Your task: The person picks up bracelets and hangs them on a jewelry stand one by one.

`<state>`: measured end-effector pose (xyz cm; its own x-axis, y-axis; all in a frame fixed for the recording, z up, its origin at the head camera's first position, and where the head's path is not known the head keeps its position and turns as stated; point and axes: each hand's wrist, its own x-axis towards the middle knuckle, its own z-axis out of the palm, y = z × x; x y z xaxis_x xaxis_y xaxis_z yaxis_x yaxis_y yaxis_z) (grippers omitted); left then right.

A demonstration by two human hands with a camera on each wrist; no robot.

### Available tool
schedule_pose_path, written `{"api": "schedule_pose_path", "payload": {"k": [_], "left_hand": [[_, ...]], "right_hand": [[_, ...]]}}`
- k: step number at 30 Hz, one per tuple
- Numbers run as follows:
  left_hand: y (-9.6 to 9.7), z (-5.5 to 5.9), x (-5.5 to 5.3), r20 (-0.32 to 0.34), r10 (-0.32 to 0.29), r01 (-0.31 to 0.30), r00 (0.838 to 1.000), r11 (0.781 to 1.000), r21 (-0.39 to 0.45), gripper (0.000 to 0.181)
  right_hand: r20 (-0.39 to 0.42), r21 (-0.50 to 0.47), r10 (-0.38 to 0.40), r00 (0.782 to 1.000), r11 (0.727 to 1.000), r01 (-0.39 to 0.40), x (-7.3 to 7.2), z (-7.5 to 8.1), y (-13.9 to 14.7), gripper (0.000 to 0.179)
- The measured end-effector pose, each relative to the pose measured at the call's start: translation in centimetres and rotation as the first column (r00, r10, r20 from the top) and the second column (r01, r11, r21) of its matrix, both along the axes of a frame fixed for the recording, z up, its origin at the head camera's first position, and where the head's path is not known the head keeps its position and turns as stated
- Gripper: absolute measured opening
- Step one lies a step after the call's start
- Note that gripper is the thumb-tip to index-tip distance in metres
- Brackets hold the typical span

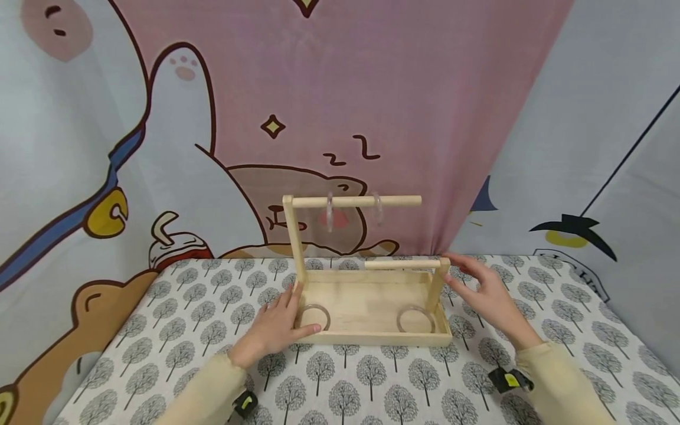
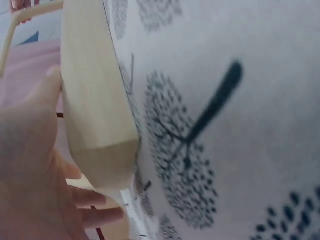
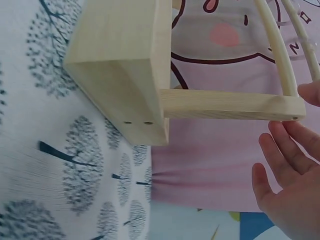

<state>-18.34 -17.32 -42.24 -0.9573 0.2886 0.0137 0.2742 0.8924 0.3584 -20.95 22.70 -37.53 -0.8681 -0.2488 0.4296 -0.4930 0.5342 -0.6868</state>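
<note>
A pale wooden stand (image 1: 366, 339) has a shallow tray base, a tall left post with an upper rod (image 1: 356, 201) and a short right post (image 1: 437, 286) with a lower rod (image 1: 398, 264). Two translucent bangles (image 1: 329, 219) hang on the upper rod. Inside the tray lie a left bangle (image 1: 327, 319) and a right bangle (image 1: 432, 324). My left hand (image 1: 271, 326) rests on the tray's left end, thumb across the front rim, fingers extended along the side. My right hand (image 1: 487, 295) touches the short post's top with its fingertips; in the right wrist view these meet its outer end.
Under the stand is a cloth (image 1: 345, 395) printed with trees. Behind the table hangs a cartoon curtain (image 1: 414, 106) with a pink middle, close to the far table edge.
</note>
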Motion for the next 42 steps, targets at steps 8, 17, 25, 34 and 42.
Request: {"api": "schedule_pose_path", "payload": {"k": [8,17,25,34,42], "left_hand": [[1.8,0.8,1.0,-0.139,-0.081,0.075,0.987,0.996,-0.049,0.087],[5.8,1.2,1.0,-0.207,-0.209,0.209,0.956,0.978,-0.021,0.078],[9.5,0.8,0.3,-0.185,-0.289,0.300,0.939,0.954,0.029,0.073],[11.2,0.0,-1.1,-0.184,-0.350,0.379,0.918,0.912,0.158,0.069],[12.5,0.1,-2.1,-0.061,-0.424,0.424,0.903,0.864,0.272,0.069]], "right_hand": [[0.112,-0.100,0.078,0.991,0.993,-0.067,0.7,-1.2,0.8,0.048],[0.191,-0.104,0.189,0.963,0.980,-0.171,1.3,-2.8,0.7,0.065],[0.302,-0.136,0.263,0.916,0.963,-0.231,1.5,-3.8,0.5,0.079],[0.314,-0.152,0.313,0.897,0.949,-0.278,1.9,-4.1,0.4,0.084],[0.349,-0.083,0.257,0.901,0.966,-0.244,2.3,-4.3,0.3,0.089]]}}
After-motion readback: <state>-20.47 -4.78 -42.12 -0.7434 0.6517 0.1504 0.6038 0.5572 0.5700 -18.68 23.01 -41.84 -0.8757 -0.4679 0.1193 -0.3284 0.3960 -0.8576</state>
